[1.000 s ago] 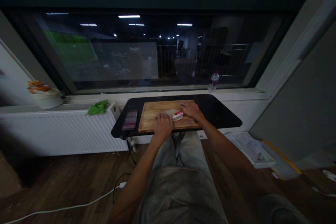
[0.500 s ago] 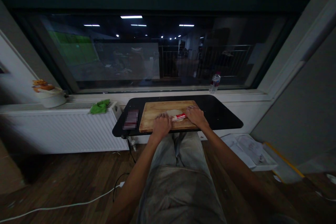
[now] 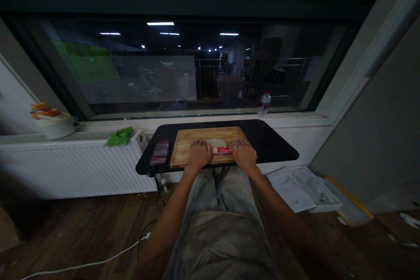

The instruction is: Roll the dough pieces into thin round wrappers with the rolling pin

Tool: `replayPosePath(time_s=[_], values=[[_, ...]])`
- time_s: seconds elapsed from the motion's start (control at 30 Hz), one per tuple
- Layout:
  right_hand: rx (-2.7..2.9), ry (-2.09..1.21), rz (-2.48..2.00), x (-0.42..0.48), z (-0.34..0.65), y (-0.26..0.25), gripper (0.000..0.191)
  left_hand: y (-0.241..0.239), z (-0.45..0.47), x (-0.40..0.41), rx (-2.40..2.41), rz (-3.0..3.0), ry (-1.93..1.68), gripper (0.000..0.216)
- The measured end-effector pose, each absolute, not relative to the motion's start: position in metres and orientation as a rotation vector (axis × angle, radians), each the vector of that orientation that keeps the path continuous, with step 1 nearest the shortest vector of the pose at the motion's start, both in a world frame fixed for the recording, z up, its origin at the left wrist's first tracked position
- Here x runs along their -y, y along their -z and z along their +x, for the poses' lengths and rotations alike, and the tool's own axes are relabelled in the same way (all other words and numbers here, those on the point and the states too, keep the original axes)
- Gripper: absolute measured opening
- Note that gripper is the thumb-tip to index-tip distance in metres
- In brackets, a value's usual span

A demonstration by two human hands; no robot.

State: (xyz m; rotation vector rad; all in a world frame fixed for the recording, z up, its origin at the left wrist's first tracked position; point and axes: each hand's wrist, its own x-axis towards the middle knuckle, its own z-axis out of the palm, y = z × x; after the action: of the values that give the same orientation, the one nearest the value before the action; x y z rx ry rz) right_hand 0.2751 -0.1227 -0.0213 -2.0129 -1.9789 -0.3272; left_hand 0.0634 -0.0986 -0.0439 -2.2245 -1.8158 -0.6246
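A pale, flat piece of dough lies on a wooden cutting board, its far part showing behind a rolling pin. The rolling pin has a red and white label around its middle and lies crosswise over the near part of the dough. My left hand is closed over its left end, and my right hand grips the right end. Both ends are hidden under my fingers.
The board rests on a small black table by the window. A blurred-out packet sits left of it. A plastic bottle stands on the sill. A green cloth and white pot are on the radiator.
The rolling pin has come nearer to me and turned from slanted to nearly level. My right hand has drawn back toward me. More dough shows behind the pin.
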Motion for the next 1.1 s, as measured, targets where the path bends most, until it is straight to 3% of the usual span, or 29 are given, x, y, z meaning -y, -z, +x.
replayPosePath(time_s=[0.53, 1.1], values=[[1.911, 0.42, -1.825, 0.137, 0.281, 0.053, 0.055, 0.051, 0.056, 0.122, 1.721, -2.324, 0.713, 0.048], [1.991, 0.311, -1.912, 0.087, 0.277, 0.023, 0.048, 0.027, 0.059, 0.08, 1.847, -2.307, 0.549, 0.05]])
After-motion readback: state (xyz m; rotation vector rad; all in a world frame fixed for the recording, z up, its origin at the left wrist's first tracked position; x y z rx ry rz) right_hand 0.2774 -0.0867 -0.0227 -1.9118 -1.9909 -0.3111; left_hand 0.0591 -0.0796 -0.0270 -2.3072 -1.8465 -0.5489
